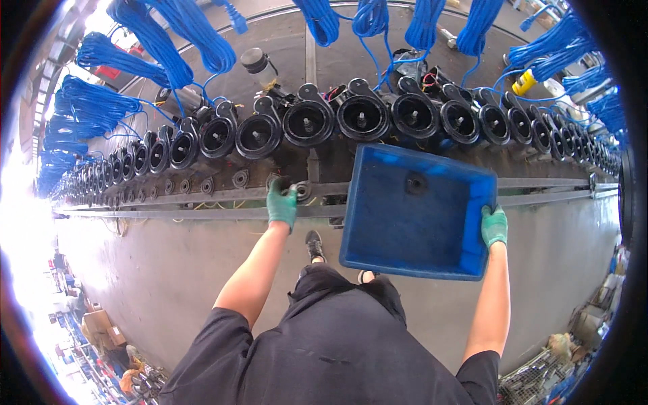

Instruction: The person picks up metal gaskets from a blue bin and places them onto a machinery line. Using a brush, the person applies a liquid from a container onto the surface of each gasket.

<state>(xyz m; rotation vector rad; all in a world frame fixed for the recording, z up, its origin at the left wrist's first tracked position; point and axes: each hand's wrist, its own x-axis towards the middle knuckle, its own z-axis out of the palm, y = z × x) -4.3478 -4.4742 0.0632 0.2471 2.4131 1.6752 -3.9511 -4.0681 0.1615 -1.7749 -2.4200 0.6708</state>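
Observation:
My right hand (pixel 495 226), in a green glove, is closed on the right rim of a blue plastic bin (pixel 351 223). The bin hangs tilted in front of me, and one small dark round part (pixel 415 183) lies inside it. My left hand (pixel 282 204), also gloved in green, reaches to the near rail of the bench. Its fingers curl at a small round flanged part (pixel 301 191); the dark fingertips make the exact grip hard to see. More such flanged parts (pixel 241 178) sit along the rail to the left.
A long row of black round housings (pixel 308 123) with metal shafts curves along the bench (pixel 283 40). Behind them hang bundles of blue cable (pixel 425 23). A clear container with a dark lid (pixel 255 61) stands among them. Boxes and clutter (pixel 104 329) lie behind me at the lower left.

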